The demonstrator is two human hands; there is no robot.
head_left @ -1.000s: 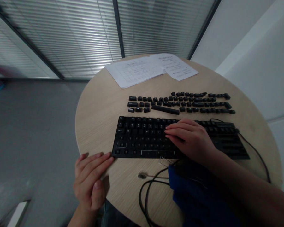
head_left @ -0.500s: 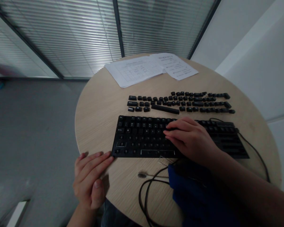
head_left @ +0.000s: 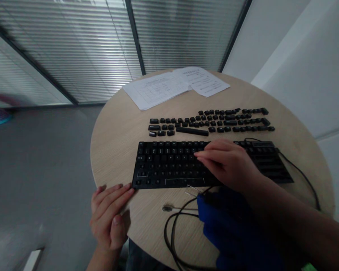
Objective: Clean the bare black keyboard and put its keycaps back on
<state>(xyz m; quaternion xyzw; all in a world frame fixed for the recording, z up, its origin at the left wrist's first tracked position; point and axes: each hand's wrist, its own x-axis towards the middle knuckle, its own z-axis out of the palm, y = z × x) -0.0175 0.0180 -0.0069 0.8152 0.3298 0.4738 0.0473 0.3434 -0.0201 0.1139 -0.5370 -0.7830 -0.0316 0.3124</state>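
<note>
A black keyboard (head_left: 169, 167) lies on the round table; its upper rows carry keycaps, while bare switches show in the lower rows. My left hand (head_left: 109, 218) rests at the keyboard's near left corner, fingers stretched out and fingertips touching the edge. Over the middle of the upper rows is my right hand (head_left: 228, 162), thumb and fingertips pressed together at a key. Whatever is between those fingertips is too small to make out. Behind the keyboard, loose black keycaps (head_left: 154, 128) are laid out in rows, with a long space bar (head_left: 192, 131) among them.
Printed papers (head_left: 158, 88) lie at the table's far side. Nearer me are a small brush (head_left: 167, 208), a wire keycap puller (head_left: 192, 191), a coiled black cable (head_left: 173, 241) and a blue cloth (head_left: 223, 226). Another cable (head_left: 299, 171) leaves the keyboard's right side.
My right hand's fingers have closed together at the keyboard, where they were slightly apart before. My left hand stays at the corner. The whole view has shifted slightly.
</note>
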